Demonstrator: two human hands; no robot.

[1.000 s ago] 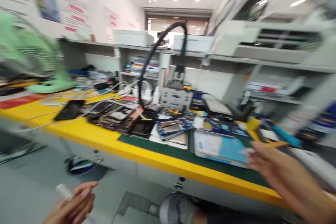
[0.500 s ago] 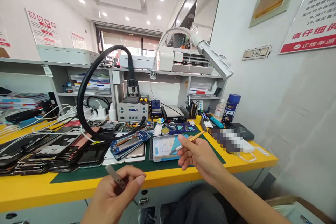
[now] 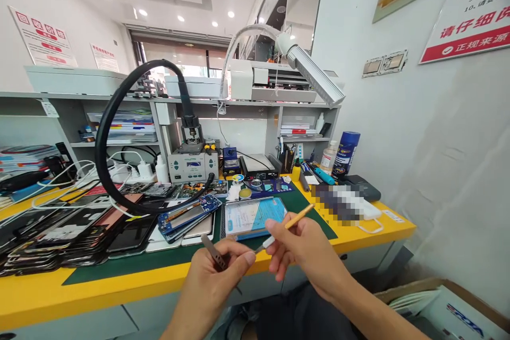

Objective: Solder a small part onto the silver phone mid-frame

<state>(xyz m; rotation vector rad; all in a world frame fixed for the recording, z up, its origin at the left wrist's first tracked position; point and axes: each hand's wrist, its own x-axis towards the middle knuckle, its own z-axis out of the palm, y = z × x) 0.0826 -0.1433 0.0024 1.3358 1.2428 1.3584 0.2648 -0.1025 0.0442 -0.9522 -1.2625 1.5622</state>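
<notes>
My left hand (image 3: 215,281) is closed around grey metal tweezers (image 3: 214,253) with holes in the side; the tips point down below my fingers. My right hand (image 3: 306,247) pinches a slim craft knife (image 3: 299,216) with a golden handle and a silver collar. Its blade points left and reaches my left thumb and fingertips. Whether a small piece sits between those fingertips, I cannot tell. Both hands are over the bench's front edge. Behind them a clear plastic case (image 3: 255,216) with a blue-and-white card lies on the green mat (image 3: 147,265).
Stacked phone parts (image 3: 67,228) cover the bench's left side. A blue phone frame (image 3: 189,218) lies left of the case. Behind stands a hot air station (image 3: 194,164) with a looping black hose (image 3: 101,154). A blue spray can (image 3: 346,154) is at the right, and a lamp (image 3: 314,74) overhangs.
My left hand has risen and moved right with the tweezers, and the knife's blade now meets its fingertips. My right hand has lowered slightly. The view has shifted a little right.
</notes>
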